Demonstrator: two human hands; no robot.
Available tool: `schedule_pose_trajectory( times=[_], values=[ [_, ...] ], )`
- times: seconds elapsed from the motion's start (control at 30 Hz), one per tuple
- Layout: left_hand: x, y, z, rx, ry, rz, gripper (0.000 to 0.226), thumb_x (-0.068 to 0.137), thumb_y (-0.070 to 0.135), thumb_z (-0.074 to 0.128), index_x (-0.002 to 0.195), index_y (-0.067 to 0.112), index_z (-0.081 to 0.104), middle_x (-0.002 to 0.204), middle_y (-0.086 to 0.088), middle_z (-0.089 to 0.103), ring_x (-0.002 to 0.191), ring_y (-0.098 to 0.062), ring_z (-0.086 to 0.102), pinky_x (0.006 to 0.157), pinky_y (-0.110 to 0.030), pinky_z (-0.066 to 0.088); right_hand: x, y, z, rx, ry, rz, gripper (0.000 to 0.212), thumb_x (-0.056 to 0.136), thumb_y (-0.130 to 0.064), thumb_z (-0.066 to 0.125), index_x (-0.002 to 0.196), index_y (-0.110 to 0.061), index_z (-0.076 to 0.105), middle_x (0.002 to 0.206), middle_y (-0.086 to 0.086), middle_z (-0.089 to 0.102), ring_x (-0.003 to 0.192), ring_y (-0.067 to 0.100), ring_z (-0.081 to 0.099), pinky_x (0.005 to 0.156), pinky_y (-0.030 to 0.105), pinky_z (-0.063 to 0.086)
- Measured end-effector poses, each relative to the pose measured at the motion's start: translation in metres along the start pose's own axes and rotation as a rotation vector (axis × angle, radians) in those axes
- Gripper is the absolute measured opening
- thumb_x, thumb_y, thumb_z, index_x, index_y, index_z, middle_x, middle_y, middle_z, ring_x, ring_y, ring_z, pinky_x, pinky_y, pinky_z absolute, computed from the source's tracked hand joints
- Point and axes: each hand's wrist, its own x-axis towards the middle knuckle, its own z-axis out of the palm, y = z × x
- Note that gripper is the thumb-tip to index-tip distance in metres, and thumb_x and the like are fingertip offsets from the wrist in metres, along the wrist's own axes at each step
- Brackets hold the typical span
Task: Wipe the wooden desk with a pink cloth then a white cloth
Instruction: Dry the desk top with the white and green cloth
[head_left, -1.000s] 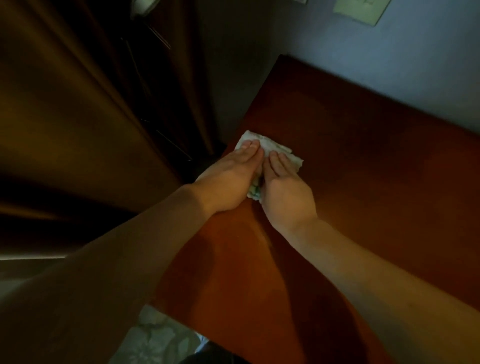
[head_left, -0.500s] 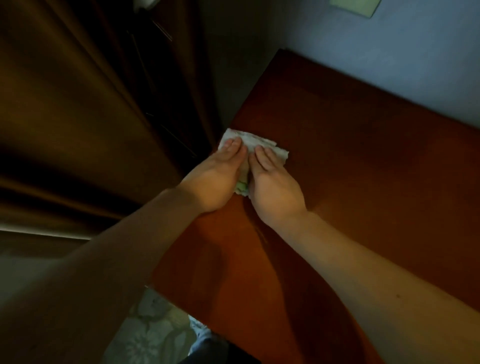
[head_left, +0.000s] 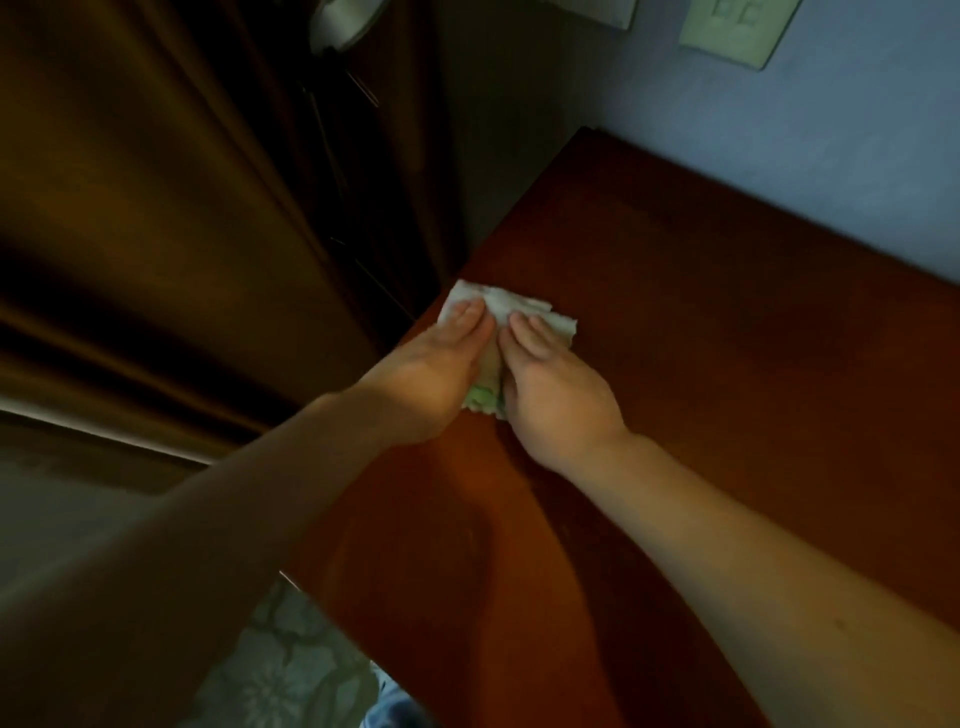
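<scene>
A crumpled white cloth (head_left: 506, 304) with a greenish patch lies on the reddish-brown wooden desk (head_left: 727, 374), close to the desk's left edge. My left hand (head_left: 439, 366) presses flat on the cloth's left part, fingers straight. Beside it, my right hand (head_left: 553, 379) presses flat on the cloth's right part. The two hands lie side by side and nearly touch. Most of the cloth is hidden under the palms. No pink cloth is in view.
A dark brown curtain (head_left: 156, 234) hangs just left of the desk. A blue wall (head_left: 805, 156) with a pale switch plate (head_left: 735, 28) runs behind the desk. Patterned floor tiles (head_left: 291, 670) show below the desk's front corner.
Both hands and the cloth slid left toward the desk's edge over the last second. They have kept the same flat, side-by-side pose.
</scene>
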Motion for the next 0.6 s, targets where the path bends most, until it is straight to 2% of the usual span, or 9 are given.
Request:
schedule_pose_trajectory(
  times=[0.13,0.23,0.33,0.43,0.53,0.6],
  values=[
    [0.015,-0.002,-0.004,0.009,0.000,0.004,0.054,0.105,0.014,0.038,0.155,0.006,0.021,0.164,-0.011,0.014,0.152,-0.023,0.010,0.121,-0.032,0.007,0.016,0.011,-0.006,-0.053,-0.011,-0.043,0.063,0.105,-0.027,0.040,0.159,-0.010,0.013,0.167,0.006,0.008,0.154,0.016,0.003,0.123,0.027,0.003],
    [0.042,-0.001,-0.007,0.004,-0.011,-0.089,0.053,0.105,0.012,0.037,0.155,0.006,0.022,0.164,-0.013,0.014,0.151,-0.025,0.011,0.121,-0.034,0.011,0.048,0.014,-0.014,-0.066,-0.073,0.025,0.072,0.102,-0.024,0.048,0.159,-0.011,0.006,0.167,0.006,0.002,0.154,0.019,-0.001,0.125,0.032,0.004],
    [0.034,0.000,-0.004,0.001,0.022,-0.103,0.055,0.104,0.011,0.039,0.155,0.006,0.021,0.164,-0.012,0.015,0.151,-0.025,0.011,0.122,-0.038,0.014,0.045,0.004,-0.013,-0.041,-0.054,0.045,0.072,0.101,-0.021,0.050,0.159,-0.010,0.009,0.167,0.008,0.004,0.154,0.020,0.001,0.123,0.031,0.004],
    [-0.005,0.003,0.007,0.051,0.030,-0.066,0.059,0.103,0.014,0.039,0.156,0.005,0.015,0.165,-0.012,0.008,0.152,-0.025,0.005,0.124,-0.036,0.006,0.004,-0.010,-0.003,-0.070,-0.031,-0.008,0.069,0.103,-0.023,0.047,0.159,-0.009,0.010,0.167,0.009,0.004,0.154,0.019,0.001,0.124,0.029,0.005],
    [-0.017,-0.005,0.012,0.238,-0.074,-0.020,0.064,0.104,0.025,0.029,0.154,0.005,-0.006,0.162,-0.010,-0.014,0.151,-0.024,-0.012,0.123,-0.033,-0.006,-0.007,-0.010,-0.001,-0.133,-0.087,-0.053,0.070,0.104,-0.025,0.044,0.159,-0.009,0.003,0.167,0.008,-0.003,0.154,0.018,-0.005,0.125,0.032,0.003],
    [-0.002,-0.009,0.006,0.210,-0.049,-0.002,0.060,0.104,0.021,0.028,0.155,0.003,0.002,0.164,-0.012,-0.005,0.152,-0.025,-0.005,0.123,-0.033,-0.002,0.014,-0.009,-0.006,-0.142,-0.119,-0.045,0.072,0.103,-0.024,0.045,0.159,-0.009,0.002,0.167,0.009,-0.003,0.154,0.019,-0.005,0.125,0.033,0.006]
  ],
)
